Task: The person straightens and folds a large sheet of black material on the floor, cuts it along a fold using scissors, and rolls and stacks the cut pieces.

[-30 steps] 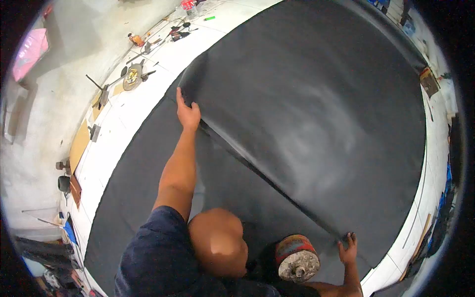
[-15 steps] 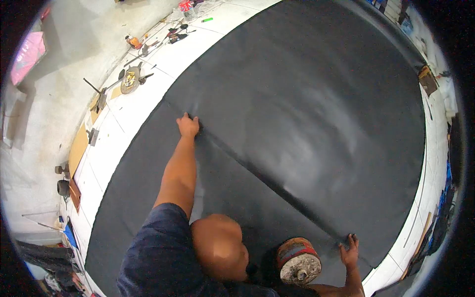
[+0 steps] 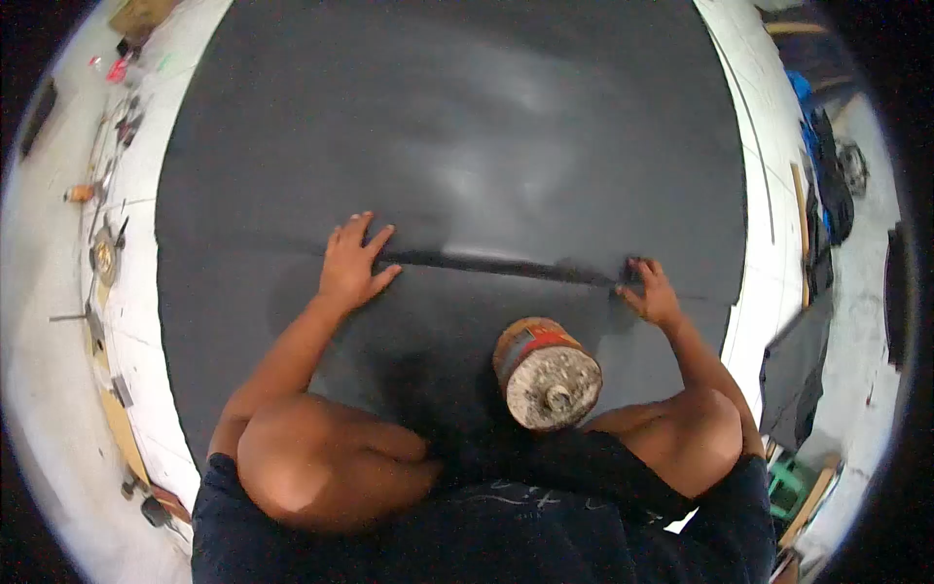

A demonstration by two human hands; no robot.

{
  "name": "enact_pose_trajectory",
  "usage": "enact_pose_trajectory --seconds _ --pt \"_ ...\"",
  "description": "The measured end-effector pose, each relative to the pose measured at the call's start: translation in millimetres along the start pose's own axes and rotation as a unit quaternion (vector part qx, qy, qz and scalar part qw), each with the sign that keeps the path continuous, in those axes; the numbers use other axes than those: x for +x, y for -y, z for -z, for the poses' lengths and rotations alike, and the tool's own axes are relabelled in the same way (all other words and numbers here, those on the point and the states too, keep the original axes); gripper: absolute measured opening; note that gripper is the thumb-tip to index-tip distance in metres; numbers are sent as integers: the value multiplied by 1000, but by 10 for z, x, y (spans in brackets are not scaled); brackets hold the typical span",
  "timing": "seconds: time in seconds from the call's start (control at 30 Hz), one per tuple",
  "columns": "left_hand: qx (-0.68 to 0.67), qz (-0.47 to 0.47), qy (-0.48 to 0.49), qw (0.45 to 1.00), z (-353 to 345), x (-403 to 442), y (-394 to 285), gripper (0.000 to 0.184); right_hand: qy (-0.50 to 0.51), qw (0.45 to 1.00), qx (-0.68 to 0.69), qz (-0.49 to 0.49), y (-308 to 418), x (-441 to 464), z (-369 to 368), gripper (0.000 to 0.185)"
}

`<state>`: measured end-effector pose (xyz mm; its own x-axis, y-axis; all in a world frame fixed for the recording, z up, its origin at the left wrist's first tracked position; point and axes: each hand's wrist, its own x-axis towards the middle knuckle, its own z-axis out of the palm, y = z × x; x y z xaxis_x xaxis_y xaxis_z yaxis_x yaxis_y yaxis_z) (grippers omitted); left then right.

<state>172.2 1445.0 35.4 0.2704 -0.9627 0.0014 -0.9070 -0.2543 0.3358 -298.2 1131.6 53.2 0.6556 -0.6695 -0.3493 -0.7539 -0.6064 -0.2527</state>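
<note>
A large black sheet [image 3: 457,127], like vinyl or synthetic leather, covers the floor in front of me. A raised fold or overlapped edge [image 3: 496,265] runs across it from left to right. My left hand [image 3: 353,268] lies on the sheet at the left end of that fold, fingers spread. At the fold's right end, my right hand [image 3: 652,294] rests with thumb and fingers apart and fingertips slightly bent. Between my knees stands a round can [image 3: 553,380] with a crusted pale lid, a small central cap and a worn red-and-orange side.
White floor tiles [image 3: 180,389] border the sheet. Along the left lie a dish of small yellowish bits [image 3: 104,255], an orange container [image 3: 80,194] and various tools. Dark folded material [image 3: 798,375] and a green plastic piece [image 3: 788,487] sit at the right.
My view has turned, so the fold now runs nearly level. My left hand has moved closer to my body and spread flatter. My right hand remains at the fold's right end.
</note>
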Motion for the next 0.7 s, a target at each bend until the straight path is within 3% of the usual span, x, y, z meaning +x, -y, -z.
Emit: enact_pose_trajectory --seconds 0.3,0.4,0.43,0.5,0.53,0.57,0.63,0.7 --pt "6 27 43 999 -29 122 37 60 48 998 9 27 -30 4 270 62" --pt "-12 63 65 996 29 159 -59 60 -15 993 -80 80 184 17 325 56" --pt "-11 80 82 993 49 178 -81 61 -40 995 -23 84 555 11 510 48" --pt "-30 60 77 995 72 213 -67 61 -43 977 61 197 1148 -99 652 43" --pt "-24 53 79 995 94 222 -78 61 42 963 99 247 1412 -236 766 43" --pt "-17 44 81 996 115 234 -91 60 96 910 184 360 1604 -363 785 42" --pt "8 60 70 996 67 220 -89 60 26 824 176 538 1687 -553 633 42" --pt "-6 55 81 995 80 284 -114 59 67 824 130 548 1661 -664 515 42"
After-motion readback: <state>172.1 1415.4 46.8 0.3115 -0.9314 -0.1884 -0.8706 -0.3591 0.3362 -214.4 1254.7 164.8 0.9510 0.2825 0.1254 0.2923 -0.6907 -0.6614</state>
